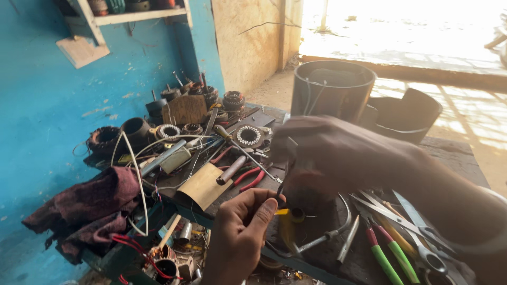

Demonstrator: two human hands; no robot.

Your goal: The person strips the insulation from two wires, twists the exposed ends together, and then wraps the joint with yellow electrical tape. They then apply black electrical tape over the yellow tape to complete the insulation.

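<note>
Tool-strewn workbench [454, 150], scissors [417, 232], pliers [248, 177]

You are in a motor-repair workshop: your cluttered workbench [338, 248] carries wound stators [249, 136], red-handled pliers [248, 177], scissors [417, 232], screwdrivers [388, 253] and loose wire [134, 174]. A dirty rag [84, 203] lies by the blue wall [47, 100], with a shelf [134, 17] above.
</note>
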